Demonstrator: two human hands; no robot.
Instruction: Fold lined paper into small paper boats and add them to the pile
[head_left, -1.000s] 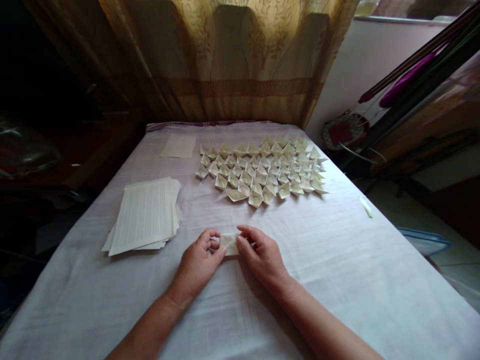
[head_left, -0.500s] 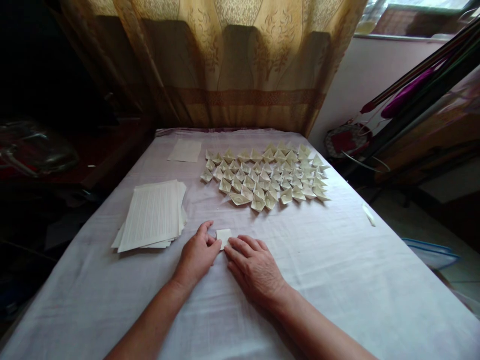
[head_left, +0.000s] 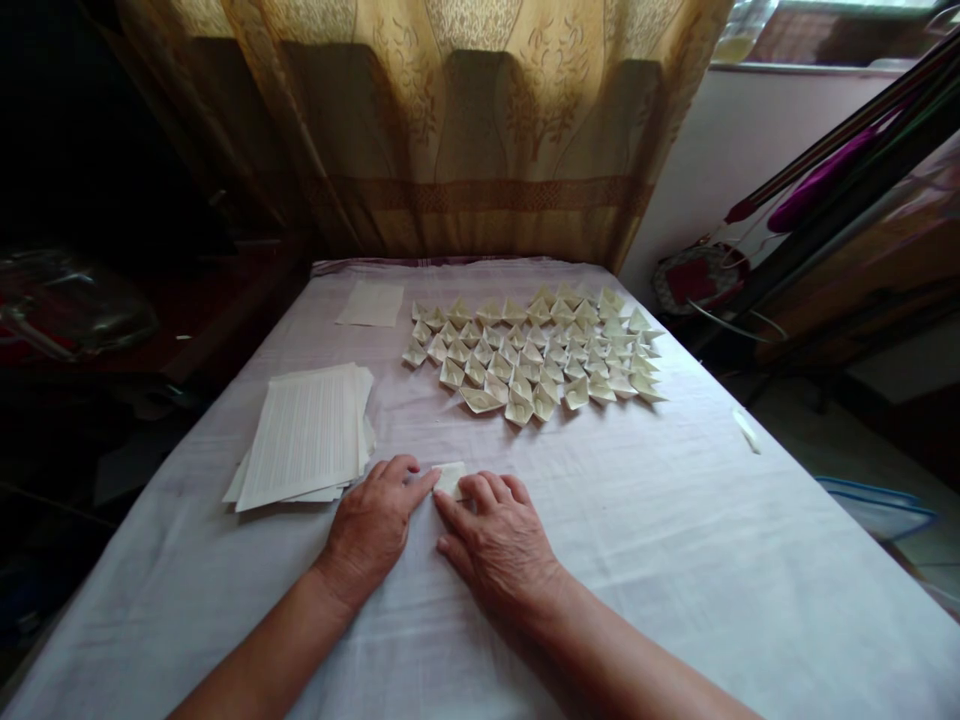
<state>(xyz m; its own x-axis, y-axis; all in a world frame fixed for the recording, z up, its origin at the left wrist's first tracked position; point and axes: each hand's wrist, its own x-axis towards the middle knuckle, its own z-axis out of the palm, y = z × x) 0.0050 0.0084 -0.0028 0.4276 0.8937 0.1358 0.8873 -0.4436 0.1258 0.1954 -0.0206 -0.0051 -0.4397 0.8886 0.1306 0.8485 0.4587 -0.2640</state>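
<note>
A small folded piece of paper point(head_left: 451, 474) lies on the white cloth in front of me, partly covered by my fingers. My left hand point(head_left: 375, 512) rests at its left side; the thumb reaches out onto the paper's left edge, apart from the bent fingers. My right hand point(head_left: 504, 535) presses on the lower right part of the paper with its fingertips, the index finger pointing toward the left thumb. Beyond both hands, several folded paper boats point(head_left: 525, 365) stand in close rows.
Left of my hands lies a stack of printed paper sheets point(head_left: 304, 435). A single sheet point(head_left: 371, 303) sits farther back. Near the right edge of the cloth-covered table point(head_left: 660, 560) is a small white strip point(head_left: 747, 432). A patterned curtain point(head_left: 480, 150) hangs behind.
My left hand has shifted left and turned, with its thumb now on the paper's edge. My right index finger has slid slightly left across the paper.
</note>
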